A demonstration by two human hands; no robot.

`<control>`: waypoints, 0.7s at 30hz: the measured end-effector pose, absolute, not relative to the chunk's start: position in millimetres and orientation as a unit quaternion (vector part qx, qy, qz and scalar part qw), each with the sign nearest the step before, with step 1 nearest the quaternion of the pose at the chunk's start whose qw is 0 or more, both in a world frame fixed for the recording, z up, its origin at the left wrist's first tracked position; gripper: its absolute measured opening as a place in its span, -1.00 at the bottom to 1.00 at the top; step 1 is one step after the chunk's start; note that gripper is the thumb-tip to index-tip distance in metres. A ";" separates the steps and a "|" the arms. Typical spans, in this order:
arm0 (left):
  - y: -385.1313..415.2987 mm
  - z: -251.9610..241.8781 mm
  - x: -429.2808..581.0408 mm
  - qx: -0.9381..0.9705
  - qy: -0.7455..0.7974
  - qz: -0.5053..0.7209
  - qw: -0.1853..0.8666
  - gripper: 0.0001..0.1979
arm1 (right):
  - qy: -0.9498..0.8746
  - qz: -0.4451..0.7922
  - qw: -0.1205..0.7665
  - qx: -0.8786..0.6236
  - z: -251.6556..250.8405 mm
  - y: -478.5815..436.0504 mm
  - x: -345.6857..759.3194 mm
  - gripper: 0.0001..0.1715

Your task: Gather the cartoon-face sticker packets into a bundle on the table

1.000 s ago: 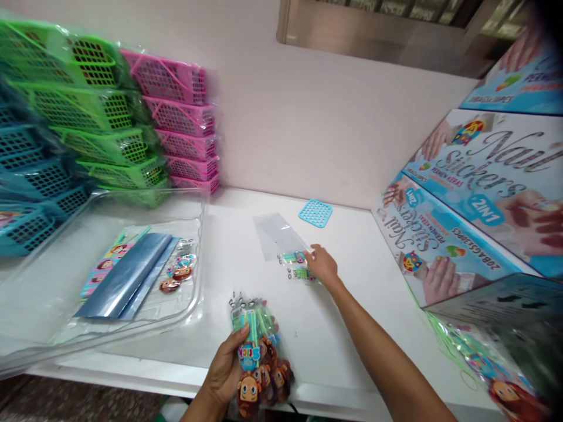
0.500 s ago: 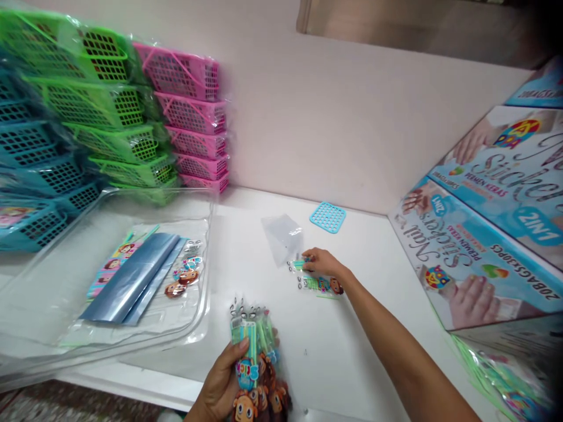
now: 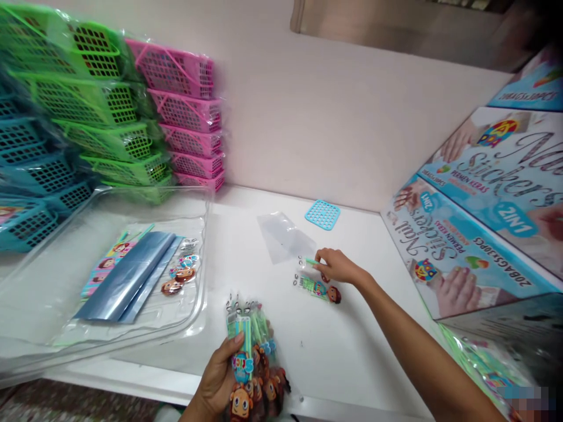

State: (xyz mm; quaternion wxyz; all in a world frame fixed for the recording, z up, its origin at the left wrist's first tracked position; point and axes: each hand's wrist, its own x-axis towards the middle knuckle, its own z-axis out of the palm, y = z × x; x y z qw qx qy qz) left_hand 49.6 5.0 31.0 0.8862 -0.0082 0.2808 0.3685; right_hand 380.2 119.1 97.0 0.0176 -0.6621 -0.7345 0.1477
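My left hand is closed around a bundle of packaged keychains with green sticks and brown monkey faces, held low near the table's front edge. My right hand reaches out over the white table and pinches one packaged keychain by its end. A second loose keychain packet lies just below that hand. A clear plastic bag lies flat just beyond the pinched packet.
A clear plastic tray at left holds a blue sheet, sticker cards and a few keychains. Stacked green, blue and pink baskets stand behind it. A small blue grid square lies by the wall. Nail-sticker boxes fill the right.
My right hand has drawn slightly right with one packet pinched, leaving the other packet lying uncovered. The plastic bag has settled flatter. My left hand keeps its bundle.
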 end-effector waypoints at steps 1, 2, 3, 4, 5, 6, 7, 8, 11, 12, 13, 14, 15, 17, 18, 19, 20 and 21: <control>5.1 31.3 50.1 -0.010 0.275 0.367 0.889 -0.60 | -0.725 0.170 0.020 -0.668 98.0 108.7 382.8 -0.82; 5.1 31.4 50.6 -0.013 0.270 0.365 0.891 -0.59 | -0.713 0.192 0.023 -0.673 97.7 99.0 384.9 -0.82; 5.0 31.2 51.1 -0.016 0.265 0.363 0.893 -0.59 | -0.702 0.213 0.025 -0.679 96.2 90.3 386.4 -0.81; 4.6 30.7 51.4 -0.021 0.260 0.362 0.895 -0.59 | -0.692 0.237 0.033 -0.681 93.7 83.1 387.2 -0.80; 4.1 30.0 51.6 -0.023 0.257 0.360 0.897 -0.60 | -0.680 0.264 0.048 -0.682 90.4 77.4 387.4 -0.79; 3.4 29.3 51.7 -0.024 0.256 0.355 0.899 -0.61 | -0.668 0.287 0.065 -0.683 86.4 73.3 386.9 -0.76; 2.6 28.8 51.9 -0.024 0.258 0.350 0.900 -0.63 | -0.656 0.305 0.080 -0.685 81.8 70.8 385.7 -0.69; 1.8 28.7 52.1 -0.023 0.261 0.345 0.901 -0.64 | -0.646 0.317 0.089 -0.689 76.7 69.8 383.9 -0.59; -0.3 31.0 53.8 -0.021 0.277 0.349 0.895 -0.66 | -0.631 0.299 0.061 -0.713 60.8 75.1 376.6 -0.38; -0.8 32.2 54.5 -0.020 0.280 0.355 0.892 -0.66 | -0.631 0.281 0.042 -0.722 56.3 79.0 374.4 -0.38; -1.1 33.2 55.1 -0.020 0.280 0.359 0.890 -0.66 | -0.631 0.261 0.025 -0.730 52.7 83.5 372.7 -0.43; -1.3 33.9 55.5 -0.019 0.278 0.360 0.890 -0.67 | -0.633 0.240 0.010 -0.736 50.4 88.3 371.6 -0.49; -1.4 34.1 55.7 -0.020 0.276 0.360 0.891 -0.68 | -0.637 0.219 -0.004 -0.739 49.6 93.1 371.1 -0.56; -1.3 33.1 55.5 -0.021 0.272 0.362 0.891 -0.72 | -0.652 0.192 -0.025 -0.733 53.1 101.0 370.7 -0.67; -1.2 32.4 55.3 -0.021 0.267 0.365 0.892 -0.73 | -0.661 0.185 -0.032 -0.727 57.0 103.4 370.2 -0.70; -1.0 31.7 55.2 -0.019 0.261 0.368 0.892 -0.74 | -0.669 0.180 -0.035 -0.720 61.9 104.3 368.7 -0.75; -0.6 31.5 55.3 -0.016 0.254 0.374 0.892 -0.75 | -0.677 0.173 -0.035 -0.714 67.1 103.6 365.7 -0.79; 0.1 31.9 55.8 -0.012 0.248 0.381 0.891 -0.76 | -0.685 0.161 -0.032 -0.710 72.2 100.9 360.6 -0.80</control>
